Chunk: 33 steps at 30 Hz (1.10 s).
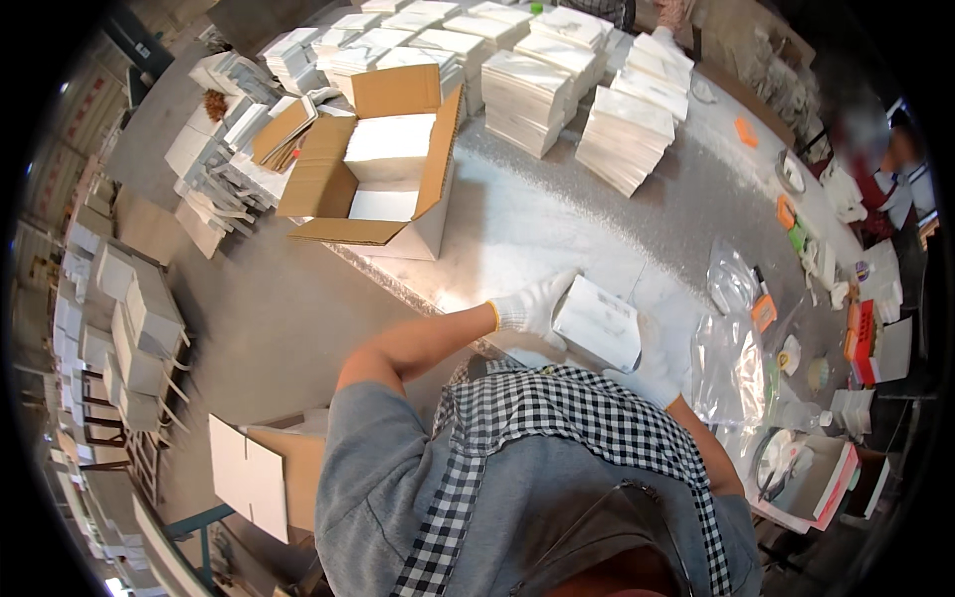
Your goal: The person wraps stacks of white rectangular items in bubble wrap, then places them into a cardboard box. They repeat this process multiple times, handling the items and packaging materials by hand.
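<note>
Small white box [597, 323] held just above the near edge of the counter [527, 214], between two white-gloved hands. Left hand [532, 306] against the box's left face, fingers [553, 291] curled together over its upper left corner. Right hand [654, 373] under the box's lower right corner, mostly hidden behind it; cannot tell how its fingers sit. Box tilted, one broad face up. Just right of it, clear plastic bags [731, 363] on the counter. Farther off, an open cardboard carton [383, 164] with white packs inside, and stacks of white boxes [557, 80] along the far side.
</note>
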{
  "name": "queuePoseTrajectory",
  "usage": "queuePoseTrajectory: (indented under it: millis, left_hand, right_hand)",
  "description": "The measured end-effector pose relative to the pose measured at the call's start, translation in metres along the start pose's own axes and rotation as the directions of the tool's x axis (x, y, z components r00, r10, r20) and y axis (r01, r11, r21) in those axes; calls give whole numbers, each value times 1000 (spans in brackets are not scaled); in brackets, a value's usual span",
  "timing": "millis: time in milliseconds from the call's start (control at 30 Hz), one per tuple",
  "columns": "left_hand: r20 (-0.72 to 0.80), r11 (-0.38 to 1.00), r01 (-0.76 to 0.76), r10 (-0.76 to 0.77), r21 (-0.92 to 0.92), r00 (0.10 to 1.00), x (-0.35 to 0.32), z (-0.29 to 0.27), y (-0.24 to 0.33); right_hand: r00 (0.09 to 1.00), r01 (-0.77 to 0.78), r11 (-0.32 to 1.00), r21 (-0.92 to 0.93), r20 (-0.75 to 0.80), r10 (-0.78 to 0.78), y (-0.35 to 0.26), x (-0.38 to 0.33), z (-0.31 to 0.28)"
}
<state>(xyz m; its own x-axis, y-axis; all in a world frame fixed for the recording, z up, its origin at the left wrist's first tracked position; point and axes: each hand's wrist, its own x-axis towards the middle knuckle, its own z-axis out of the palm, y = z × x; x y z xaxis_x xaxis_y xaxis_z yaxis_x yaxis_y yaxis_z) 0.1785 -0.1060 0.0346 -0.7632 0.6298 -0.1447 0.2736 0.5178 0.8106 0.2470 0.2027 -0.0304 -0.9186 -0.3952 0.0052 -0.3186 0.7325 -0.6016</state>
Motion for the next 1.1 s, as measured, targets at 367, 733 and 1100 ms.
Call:
queuePoseTrajectory:
  millis: [367, 733, 1100]
  left_hand:
    - [-26, 941, 13, -23, -339, 999, -67, -38, 56]
    - [-379, 969, -241, 204, -53, 903, -173, -235, 75]
    - [-375, 889, -165, -9, -427, 927, -191, -335, -71]
  right_hand:
    - [994, -106, 879, 466, 46, 95, -100, -16, -79]
    - [877, 460, 886, 64, -187, -442, -305, 105, -130]
    - [937, 311, 889, 337, 47, -346, -354, 288, -40]
